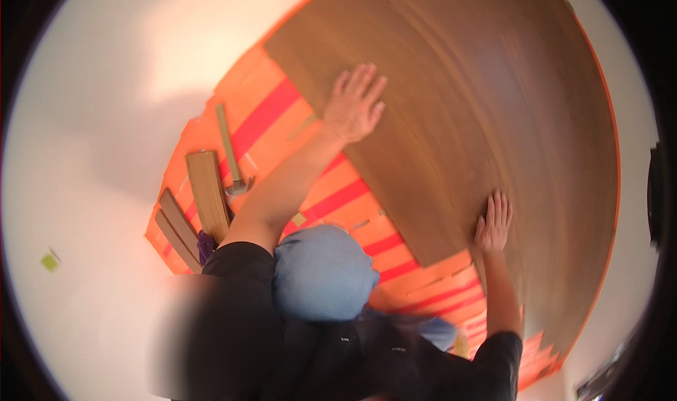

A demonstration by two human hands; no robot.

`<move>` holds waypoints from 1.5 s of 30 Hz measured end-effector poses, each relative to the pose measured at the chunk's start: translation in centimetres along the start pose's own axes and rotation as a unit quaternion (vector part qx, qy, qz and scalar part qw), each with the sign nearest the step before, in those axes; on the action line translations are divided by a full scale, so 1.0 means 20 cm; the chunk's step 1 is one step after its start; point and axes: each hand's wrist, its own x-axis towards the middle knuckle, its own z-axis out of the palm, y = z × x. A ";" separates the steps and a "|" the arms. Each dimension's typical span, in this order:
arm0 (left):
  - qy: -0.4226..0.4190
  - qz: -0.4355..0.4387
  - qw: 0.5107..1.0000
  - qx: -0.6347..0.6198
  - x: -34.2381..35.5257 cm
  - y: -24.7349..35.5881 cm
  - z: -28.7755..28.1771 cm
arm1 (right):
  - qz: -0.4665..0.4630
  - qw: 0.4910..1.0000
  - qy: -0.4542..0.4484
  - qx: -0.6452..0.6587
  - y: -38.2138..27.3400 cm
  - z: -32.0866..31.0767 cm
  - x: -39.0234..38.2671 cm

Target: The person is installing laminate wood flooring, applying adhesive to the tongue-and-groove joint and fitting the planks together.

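Observation:
My left hand [356, 103] lies flat on the brown wood-look floor planks [416, 119], near their left edge, with its fingers a little apart. Farther right and nearer to me, my right hand [496, 222] rests palm down on the same planks, its fingers stretched out. Neither hand holds anything. Beside the planks, orange underlay sheeting [261, 94] with red stripes shows along the uncovered strip.
A claw hammer [227, 140] lies on the underlay left of my left arm. Next to it are a short wooden board [208, 189], two narrow strips [176, 225] and a purple item [205, 246]. My blue-clad knee [324, 272] is bent below. A white wall [84, 119] stands at the left.

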 end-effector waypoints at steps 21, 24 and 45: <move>0.018 -0.016 0.998 -0.055 -0.04 -0.07 0.00 | -0.042 0.999 -0.014 -0.019 -0.64 0.14 0.12; 0.024 -0.008 0.998 -0.050 -0.04 -0.07 0.02 | -0.036 0.999 -0.010 -0.013 -0.64 0.14 0.11; 0.004 0.008 0.999 -0.037 -0.03 -0.05 -0.03 | -0.142 0.990 -0.005 0.025 -0.50 0.04 0.91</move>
